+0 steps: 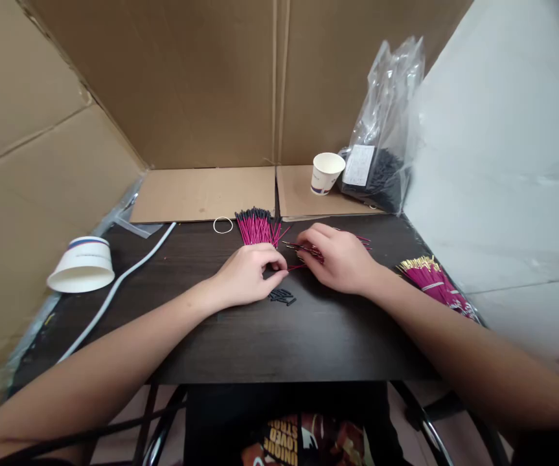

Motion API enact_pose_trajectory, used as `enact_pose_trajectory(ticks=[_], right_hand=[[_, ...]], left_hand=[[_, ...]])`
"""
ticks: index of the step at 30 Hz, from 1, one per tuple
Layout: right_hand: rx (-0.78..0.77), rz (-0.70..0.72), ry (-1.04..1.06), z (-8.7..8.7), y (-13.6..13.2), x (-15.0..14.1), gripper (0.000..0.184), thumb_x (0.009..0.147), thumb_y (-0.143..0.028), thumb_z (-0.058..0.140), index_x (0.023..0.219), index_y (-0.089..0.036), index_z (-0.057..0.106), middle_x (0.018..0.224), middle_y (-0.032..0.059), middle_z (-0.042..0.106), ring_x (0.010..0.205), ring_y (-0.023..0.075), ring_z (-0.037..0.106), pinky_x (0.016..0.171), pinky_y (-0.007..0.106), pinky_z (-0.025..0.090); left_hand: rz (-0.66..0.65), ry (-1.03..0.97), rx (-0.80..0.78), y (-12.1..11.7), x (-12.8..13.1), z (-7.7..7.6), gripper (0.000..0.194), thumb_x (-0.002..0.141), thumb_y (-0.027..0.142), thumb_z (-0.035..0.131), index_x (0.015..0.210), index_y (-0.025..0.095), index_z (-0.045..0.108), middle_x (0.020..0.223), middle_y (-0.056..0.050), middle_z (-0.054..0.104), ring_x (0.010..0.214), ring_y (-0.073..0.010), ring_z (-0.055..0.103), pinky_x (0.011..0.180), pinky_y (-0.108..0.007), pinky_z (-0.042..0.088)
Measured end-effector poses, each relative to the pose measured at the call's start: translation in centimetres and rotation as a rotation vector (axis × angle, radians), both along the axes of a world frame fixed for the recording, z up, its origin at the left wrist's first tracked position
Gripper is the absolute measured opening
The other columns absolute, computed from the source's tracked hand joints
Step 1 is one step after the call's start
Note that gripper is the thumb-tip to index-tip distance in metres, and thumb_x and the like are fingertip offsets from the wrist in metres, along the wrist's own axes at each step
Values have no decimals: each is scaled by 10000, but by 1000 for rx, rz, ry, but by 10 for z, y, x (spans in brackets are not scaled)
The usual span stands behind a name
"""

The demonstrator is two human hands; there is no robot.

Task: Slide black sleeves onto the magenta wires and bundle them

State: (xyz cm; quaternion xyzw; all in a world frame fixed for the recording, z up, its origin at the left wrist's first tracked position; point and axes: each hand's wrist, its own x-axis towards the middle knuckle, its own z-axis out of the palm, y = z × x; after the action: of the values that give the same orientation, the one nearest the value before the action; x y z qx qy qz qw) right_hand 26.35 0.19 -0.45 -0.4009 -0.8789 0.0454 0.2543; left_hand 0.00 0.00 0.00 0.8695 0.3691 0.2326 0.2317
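Observation:
My left hand [247, 275] is closed, thumb and index finger pinched at one end of a thin magenta wire [296, 266]. That wire runs across to the fingers of my right hand [340, 259], which curl over several magenta wires with bare-looking tips; how firmly each is held is hidden. Just below my left fingertips lies a small heap of short black sleeves [282, 296]. Beyond my left hand rests a bundle of magenta wires with black ends [257, 228], partly covered by the hand.
A banded bundle of magenta wires with gold tips [429, 281] lies at right. Behind stand a paper cup [326, 173] and a clear bag of black pieces [381, 162]. Left are another paper cup [82, 265], a white cable [124, 278] and a rubber band [223, 225]. Cardboard walls [186, 77] enclose the table.

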Motion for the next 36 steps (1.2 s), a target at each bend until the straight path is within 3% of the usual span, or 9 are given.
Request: enact_pose_trajectory(ticks=[3,5,10,17,25,36], right_hand=[[-104,164,-25,10,-17,-8,266,1117,-368,591,1075,-129,699,1011,72,674,817,98,532,756,255,352],[-157,258,-49,13,-28,-14,257,1116,-362,594,1109,-134,713,1035,70,682,812,93,542,749,256,356],[-193,313,-119,9,-41,-26,271,1112,-358,630,1261,-158,737,1189,83,708,845,94,602,722,252,356],[-120,386,-138,-1,-40,-29,313,1148,-364,577,1328,-173,748,1275,81,719,985,125,689,796,249,465],[-81,396,-153,-4,-41,-32,347,1158,-394,567,1364,-203,772,1262,82,716,989,126,688,799,241,478],[-138,308,-151,-1,-36,-27,259,1104,-377,641,1194,-163,757,1115,62,682,810,83,545,699,260,311]], left_hand=[[1,46,-18,2,0,-1,142,1004,249,672,961,178,787,946,-49,739,855,-159,647,802,-321,509],[3,93,-38,3,-1,-1,110,977,212,671,978,181,776,953,-44,735,861,-164,647,801,-322,501],[0,192,-43,3,-1,2,128,941,172,667,1034,190,754,1000,-46,737,887,-182,651,822,-338,490],[-10,331,-48,0,-1,11,132,1026,231,595,1051,175,712,1096,-78,740,874,-193,639,783,-344,456],[-15,336,4,2,-4,9,141,1050,238,557,1053,162,676,1099,-85,733,864,-188,635,777,-343,456],[13,214,-5,7,-9,4,147,1058,291,569,1059,182,667,1070,-68,704,881,-176,629,796,-333,469]])
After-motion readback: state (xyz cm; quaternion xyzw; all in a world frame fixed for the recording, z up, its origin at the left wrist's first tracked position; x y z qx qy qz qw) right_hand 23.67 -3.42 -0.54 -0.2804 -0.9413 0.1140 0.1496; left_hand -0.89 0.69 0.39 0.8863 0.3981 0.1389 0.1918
